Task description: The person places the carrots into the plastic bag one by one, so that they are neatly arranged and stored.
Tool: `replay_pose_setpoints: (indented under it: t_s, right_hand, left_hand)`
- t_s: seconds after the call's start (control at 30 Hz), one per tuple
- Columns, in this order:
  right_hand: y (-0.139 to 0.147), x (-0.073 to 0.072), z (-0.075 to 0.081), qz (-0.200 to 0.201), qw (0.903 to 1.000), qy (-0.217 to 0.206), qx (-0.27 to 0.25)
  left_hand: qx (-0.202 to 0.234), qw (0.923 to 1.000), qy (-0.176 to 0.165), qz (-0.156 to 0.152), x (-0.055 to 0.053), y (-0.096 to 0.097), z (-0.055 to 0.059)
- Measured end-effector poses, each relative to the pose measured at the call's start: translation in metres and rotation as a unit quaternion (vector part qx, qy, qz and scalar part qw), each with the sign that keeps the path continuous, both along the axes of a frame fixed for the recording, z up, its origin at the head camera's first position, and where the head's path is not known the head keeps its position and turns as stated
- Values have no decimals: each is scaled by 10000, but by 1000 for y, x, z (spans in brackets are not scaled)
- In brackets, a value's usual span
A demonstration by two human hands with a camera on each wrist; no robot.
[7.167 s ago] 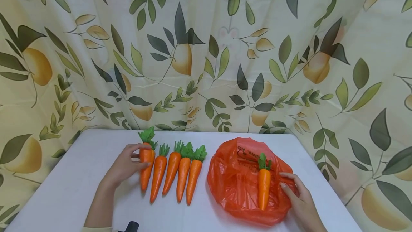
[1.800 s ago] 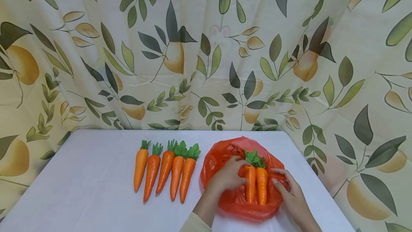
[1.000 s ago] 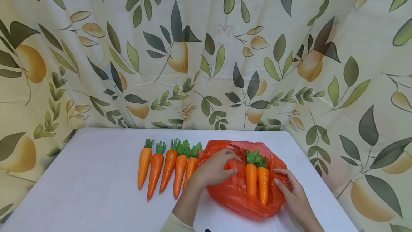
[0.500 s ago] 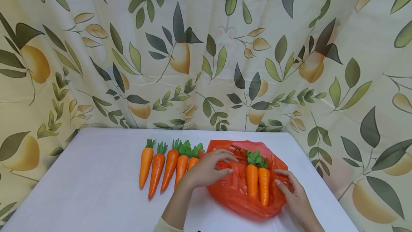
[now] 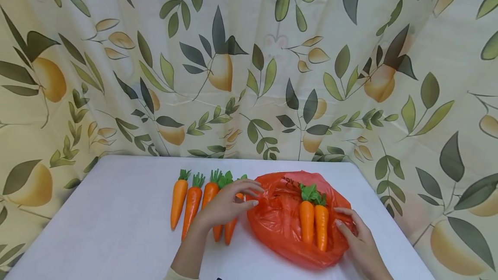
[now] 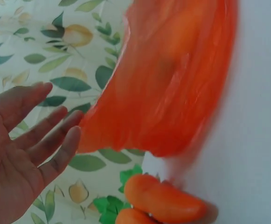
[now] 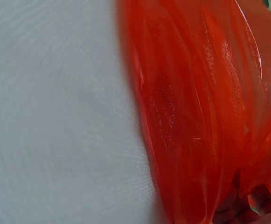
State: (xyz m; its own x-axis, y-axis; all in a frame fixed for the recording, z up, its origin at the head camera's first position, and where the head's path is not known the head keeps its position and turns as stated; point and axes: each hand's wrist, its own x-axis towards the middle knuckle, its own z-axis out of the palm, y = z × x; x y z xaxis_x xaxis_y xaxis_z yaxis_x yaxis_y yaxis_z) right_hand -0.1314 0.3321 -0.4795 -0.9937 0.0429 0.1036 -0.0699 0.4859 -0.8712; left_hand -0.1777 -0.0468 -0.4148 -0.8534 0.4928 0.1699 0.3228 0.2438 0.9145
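Observation:
A red plastic bag (image 5: 272, 224) lies spread on the table, with two orange carrots (image 5: 307, 221) with green tops side by side in it. My left hand (image 5: 227, 204), holding nothing, hovers over the right end of a row of carrots (image 5: 179, 198). Its fingers are spread, and the fingertips come right up to the bag's left edge. In the left wrist view, the palm (image 6: 9, 172) faces the bag (image 6: 172, 102), with carrots (image 6: 165, 200) below. My right hand (image 5: 359, 234) grips the bag's right rim, fingers inside and thumb outside. Red film partly hides those fingers in the right wrist view.
The white tabletop (image 5: 116, 215) extends left of the row and around the bag. Behind the table's far edge hangs a curtain (image 5: 249, 77) printed with fruit and leaves. My left forearm crosses in front of part of the carrot row.
My left hand took a carrot from the row's left end, laid it beside the one in the bag, let go and drew back left. My right hand stays at the bag's rim.

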Motion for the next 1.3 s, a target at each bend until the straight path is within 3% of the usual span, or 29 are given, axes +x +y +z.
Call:
replay_pose_setpoints:
  t_s: [0.33,0.43,0.67,0.87,1.07,1.3]
  right_hand:
    - [-2,2,4,7,9999,-37,-155]
    - [-4,1,4,10,9999,-72,-133]
    - [-4,-1,5,39,9999,-157,0]
    - [-1,-1,4,30,9980,-621,62]
    - [0,-1,2,99,9991,-391,94]
    - [-1,-2,2,114,9981,-600,-40]
  left_hand:
    - [-44,9986,-162,499,0,-47,-6]
    - [-103,9958,-297,864,0,-66,-8]
    - [-459,9822,-419,1773,3,-105,-13]
    - [-505,9748,-580,2092,2,-127,-25]
    - [-522,9616,-830,2562,0,-146,-39]
    - [-482,9455,-1179,2997,1,-160,-52]
